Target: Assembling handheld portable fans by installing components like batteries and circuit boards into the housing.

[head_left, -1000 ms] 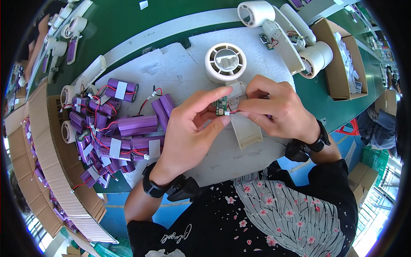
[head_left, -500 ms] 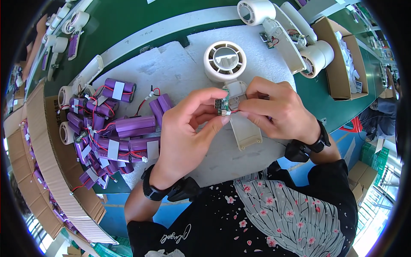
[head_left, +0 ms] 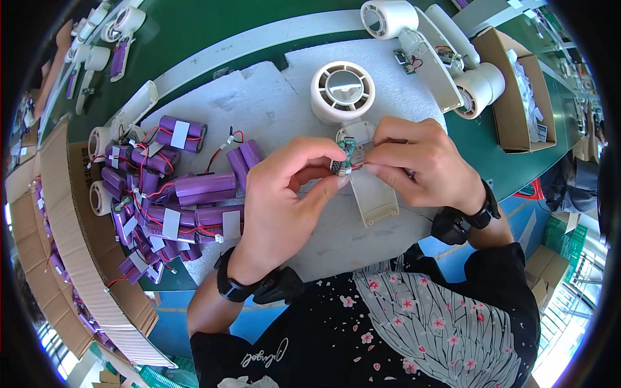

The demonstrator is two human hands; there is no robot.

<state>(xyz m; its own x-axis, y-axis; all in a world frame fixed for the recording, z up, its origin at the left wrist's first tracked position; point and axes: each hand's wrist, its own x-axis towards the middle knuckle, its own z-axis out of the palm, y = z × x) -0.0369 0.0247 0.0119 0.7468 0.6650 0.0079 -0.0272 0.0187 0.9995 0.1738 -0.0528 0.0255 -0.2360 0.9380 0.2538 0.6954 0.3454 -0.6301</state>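
My left hand (head_left: 288,187) pinches a small green circuit board (head_left: 349,146) between thumb and fingertips, with a white plug at its lower edge. The fingers of my right hand (head_left: 420,161) are closed on thin red wires (head_left: 359,165) that run to that plug. A bit of purple shows under the right hand, mostly hidden. Beneath both hands lies a white handheld fan (head_left: 317,103), its round head pointing away from me and its handle shell (head_left: 375,202) opened toward me.
Purple battery packs (head_left: 206,189) with red and black leads are heaped at left beside a cardboard box (head_left: 77,239). The fan lies on a white foam sheet (head_left: 259,90). More white fans (head_left: 475,90) and an open carton (head_left: 550,123) stand at right.
The circuit board has tilted in my left fingers, so its dark display shows less. The fan head has shifted slightly right. Both hands stay close together over the handle.
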